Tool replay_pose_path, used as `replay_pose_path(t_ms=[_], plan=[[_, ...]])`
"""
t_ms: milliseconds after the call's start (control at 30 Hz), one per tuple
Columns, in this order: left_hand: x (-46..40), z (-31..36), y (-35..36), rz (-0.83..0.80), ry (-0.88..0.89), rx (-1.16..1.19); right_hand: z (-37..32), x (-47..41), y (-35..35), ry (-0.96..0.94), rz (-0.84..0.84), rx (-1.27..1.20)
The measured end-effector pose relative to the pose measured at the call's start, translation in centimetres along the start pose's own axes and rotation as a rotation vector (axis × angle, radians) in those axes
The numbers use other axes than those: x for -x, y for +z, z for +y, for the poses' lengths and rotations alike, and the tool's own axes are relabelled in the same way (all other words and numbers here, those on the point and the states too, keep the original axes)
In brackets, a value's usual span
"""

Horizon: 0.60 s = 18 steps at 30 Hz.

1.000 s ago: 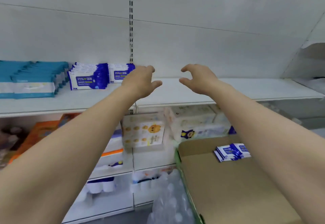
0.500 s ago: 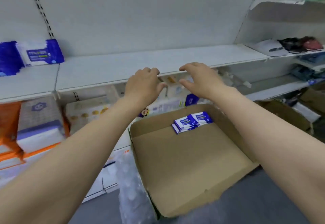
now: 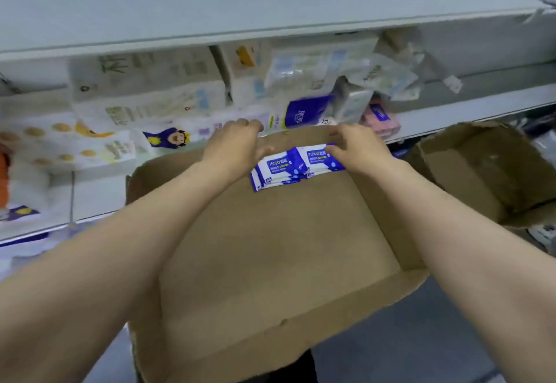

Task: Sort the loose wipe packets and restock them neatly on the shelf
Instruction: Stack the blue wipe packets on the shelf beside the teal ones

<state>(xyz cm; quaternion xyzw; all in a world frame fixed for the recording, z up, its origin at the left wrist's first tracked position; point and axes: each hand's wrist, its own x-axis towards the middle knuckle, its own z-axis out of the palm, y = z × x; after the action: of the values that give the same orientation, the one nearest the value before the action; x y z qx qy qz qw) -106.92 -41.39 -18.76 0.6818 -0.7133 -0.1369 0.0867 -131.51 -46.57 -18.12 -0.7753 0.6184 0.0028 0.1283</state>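
The wipe packets [image 3: 293, 166] say "75%" in blue and white. They lie in two small piles in the box [image 3: 270, 262], between your fingers. Your left hand [image 3: 237, 144] and right hand [image 3: 358, 149] touch them with bent fingers; whether they grip, you cannot tell.

Blue-and-white wipe packets [image 3: 288, 166] in a plain brown cardboard box [image 3: 270, 262]

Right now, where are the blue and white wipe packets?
In the head view, the wipe packets lie at the far end of the open cardboard box, against its back wall, between the left hand and right hand, below the lower shelf.
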Motion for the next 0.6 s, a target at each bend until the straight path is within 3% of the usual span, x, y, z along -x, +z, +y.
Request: replay_pose_path(t_ms=[167, 400, 600], plan=[[-3.7, 1.4, 6.9, -0.134, -0.206, 0.061, 6.3, -7.3, 6.4, -0.051, -0.134, 0.000], [-6.0, 1.4, 12.0, -0.154, -0.342, 0.081, 9.6, -13.1, 12.4, -0.118, -0.255, -0.074], [-7.7, 1.4, 15.2, -0.100, -0.381, 0.132, 11.6, -14.4, 14.3, -0.172, -0.201, 0.038]])
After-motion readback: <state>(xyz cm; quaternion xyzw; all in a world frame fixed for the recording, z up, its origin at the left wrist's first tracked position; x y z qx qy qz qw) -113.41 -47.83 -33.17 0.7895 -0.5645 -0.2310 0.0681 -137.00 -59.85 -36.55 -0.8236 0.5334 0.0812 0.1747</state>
